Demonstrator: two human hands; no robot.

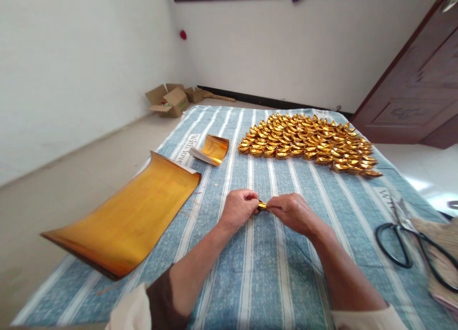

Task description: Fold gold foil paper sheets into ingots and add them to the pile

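Note:
Between my two hands is a small folded piece of gold foil paper [262,205], held just above or on the striped cloth; most of it is hidden by fingers. My left hand [239,207] pinches its left end. My right hand [294,212] has closed thumb and fingers on the right end. Beyond them, at the back right, many folded gold paper ingots [304,141] stand packed in rows. A small stack of gold foil sheets [214,150] lies curled ahead of my left hand. To the left, a large stack of gold foil sheets [132,215] bends upward at its ends.
A blue and white striped cloth [236,282] covers the table. Black-handled scissors [404,227] lie at the right edge beside a tan woven item [438,239]. An open cardboard box [170,102] sits on the floor by the wall. A brown door [411,87] stands at the right.

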